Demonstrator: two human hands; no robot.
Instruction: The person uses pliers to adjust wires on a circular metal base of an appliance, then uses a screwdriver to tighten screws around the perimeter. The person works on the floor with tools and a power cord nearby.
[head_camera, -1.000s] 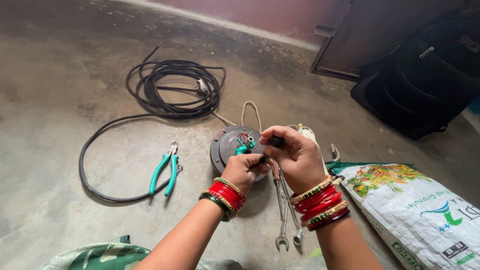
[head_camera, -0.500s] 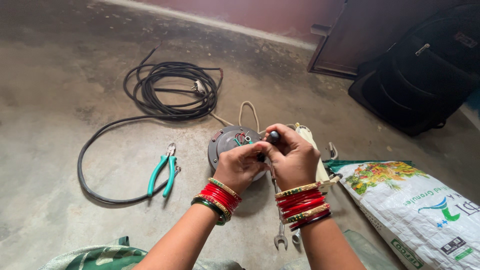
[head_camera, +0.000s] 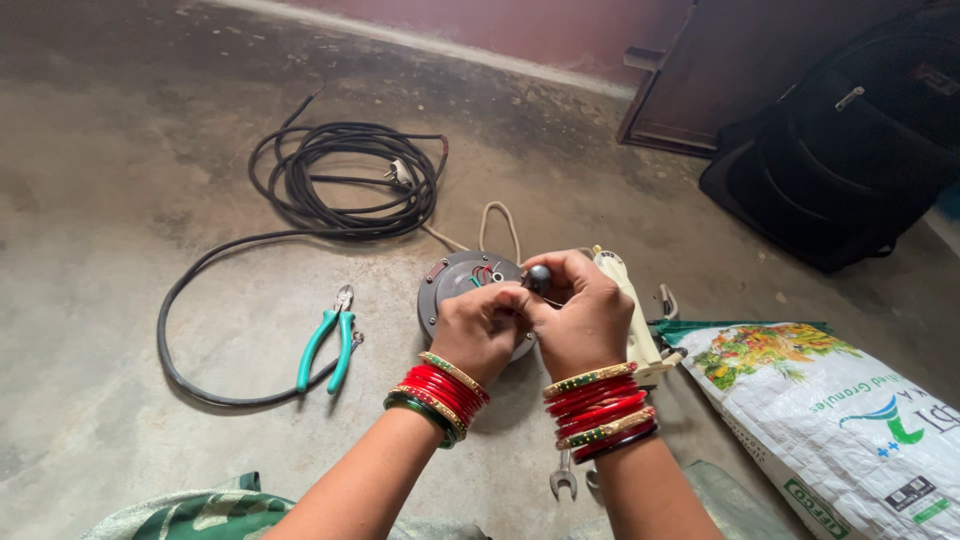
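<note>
Partly, both hands (head_camera: 535, 325) hide the round grey motor (head_camera: 455, 285).

- Bare concrete floor (head_camera: 120, 200) carries everything.
- Coiled black cable (head_camera: 340, 180) lies far left.
- Green-handled pliers (head_camera: 328, 345) beside it.
- Round grey motor housing (head_camera: 450, 290), centre.
- Spanner (head_camera: 563, 482) near.
- Printed sack (head_camera: 850, 420), black backpack (head_camera: 850, 150) right.

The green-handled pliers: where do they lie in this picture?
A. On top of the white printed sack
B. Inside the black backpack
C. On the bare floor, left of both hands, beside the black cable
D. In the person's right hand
C: the green-handled pliers lie on the concrete floor, left of the left hand, against the black cable loop.
</note>
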